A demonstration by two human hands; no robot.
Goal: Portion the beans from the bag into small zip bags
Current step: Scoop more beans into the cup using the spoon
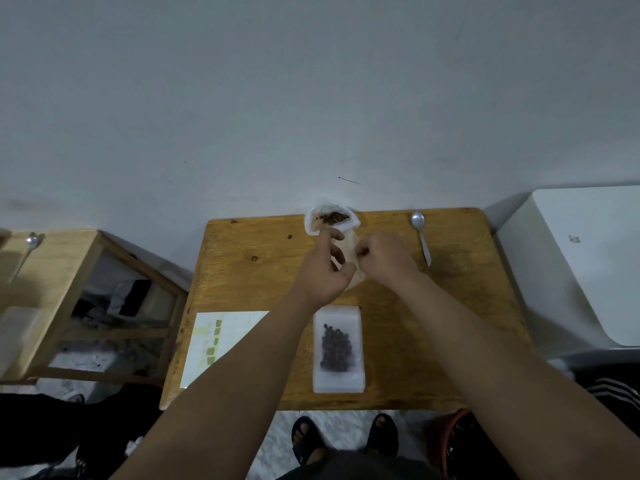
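A white bag of brown beans (331, 219) stands open at the table's far edge against the wall. Just in front of it, my left hand (325, 268) and my right hand (384, 258) both hold a small clear zip bag (350, 251) between them, fingers pinching its edges. The left index finger points up toward the bean bag's rim. Nearer me lies a filled small zip bag (337, 349), flat on the table, with dark beans inside. A metal spoon (421, 237) lies at the far right of the table, apart from both hands.
The wooden table (249, 271) carries a white sheet with green and yellow squares (218, 341) at its near left. A wooden shelf unit (86, 306) stands to the left, a white appliance (581, 265) to the right. My sandalled feet (343, 441) show below the table edge.
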